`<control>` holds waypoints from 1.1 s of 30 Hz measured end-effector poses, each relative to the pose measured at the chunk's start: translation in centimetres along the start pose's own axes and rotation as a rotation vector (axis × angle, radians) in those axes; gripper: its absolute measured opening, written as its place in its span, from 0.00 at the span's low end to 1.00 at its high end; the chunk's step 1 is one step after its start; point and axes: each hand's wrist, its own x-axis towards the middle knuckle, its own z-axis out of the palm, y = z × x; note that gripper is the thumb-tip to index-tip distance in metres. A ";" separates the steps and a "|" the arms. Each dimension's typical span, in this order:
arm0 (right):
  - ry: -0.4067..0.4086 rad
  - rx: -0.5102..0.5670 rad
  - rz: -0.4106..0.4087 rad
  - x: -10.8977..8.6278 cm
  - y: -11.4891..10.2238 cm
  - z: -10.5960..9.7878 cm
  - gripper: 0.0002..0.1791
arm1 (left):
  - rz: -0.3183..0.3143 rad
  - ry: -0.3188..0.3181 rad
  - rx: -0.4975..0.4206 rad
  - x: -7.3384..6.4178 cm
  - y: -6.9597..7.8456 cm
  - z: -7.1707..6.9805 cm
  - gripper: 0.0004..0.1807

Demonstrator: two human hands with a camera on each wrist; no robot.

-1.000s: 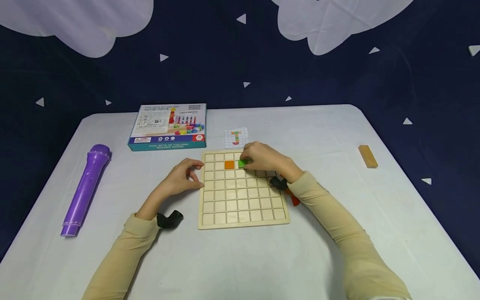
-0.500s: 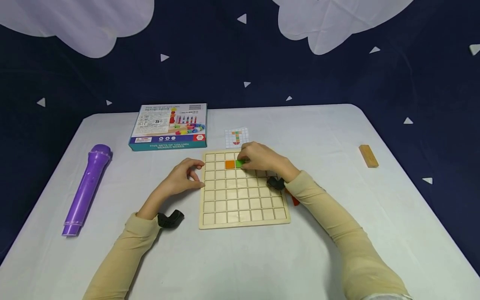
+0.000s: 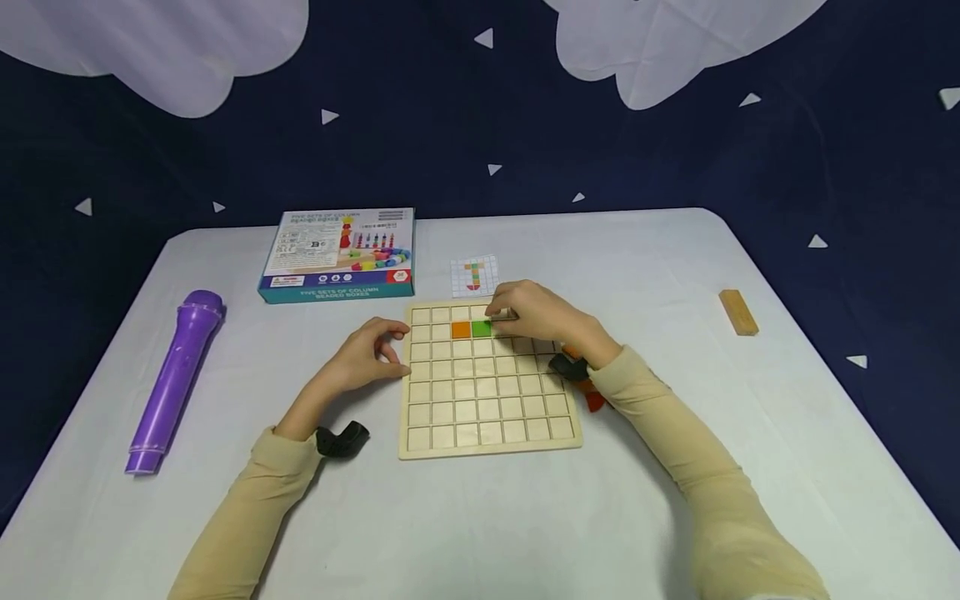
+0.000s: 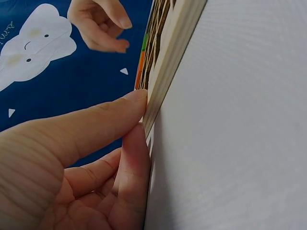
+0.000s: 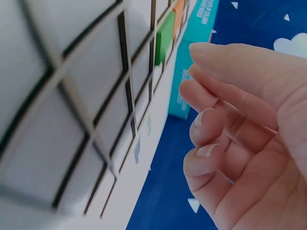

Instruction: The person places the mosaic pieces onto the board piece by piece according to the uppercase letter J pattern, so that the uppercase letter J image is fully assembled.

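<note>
A pale wooden grid board lies flat on the table. An orange square tile and a green square tile sit side by side in cells of its second row from the back. My left hand touches the board's left edge, thumb and index fingertips spread apart along it. In the left wrist view, the thumb rests at the edge. My right hand hovers just right of the green tile, apart from it. The right wrist view shows its fingers loosely bent around nothing.
Behind the board lies a small pattern card. A flat toy box is at the back left, a purple microphone-shaped tube at the far left. Red and orange pieces lie partly hidden under the right forearm. A wooden block lies right.
The right hand slid the green tile left beside the orange one, then let go and moved slightly right. The left hand has stayed at the board's edge.
</note>
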 end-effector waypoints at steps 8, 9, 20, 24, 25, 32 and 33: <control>0.051 0.019 0.021 -2.6 0.6 -1.4 0.10 | -0.001 0.003 0.019 -0.1 0.1 -0.1 0.33; 0.056 0.017 0.024 -2.8 0.7 -1.6 0.10 | 0.002 0.004 0.021 -0.1 0.1 -0.2 0.33; 0.080 -0.012 0.062 -5.2 1.8 -2.2 0.10 | -0.002 -0.003 0.015 -0.1 0.1 -0.2 0.33; 0.083 -0.012 0.079 -5.9 2.0 -2.3 0.10 | 0.011 0.005 0.005 -0.1 -0.1 -0.2 0.32; 0.085 -0.012 0.079 -6.1 2.1 -2.4 0.10 | 0.017 0.007 0.007 -0.1 -0.1 -0.2 0.32; 0.070 0.006 0.111 -7.8 2.8 -2.2 0.11 | 0.022 0.001 0.004 0.0 -0.1 -0.1 0.32; 0.066 0.008 0.121 -8.0 2.9 -2.1 0.11 | 0.018 -0.001 0.003 0.0 -0.1 0.0 0.32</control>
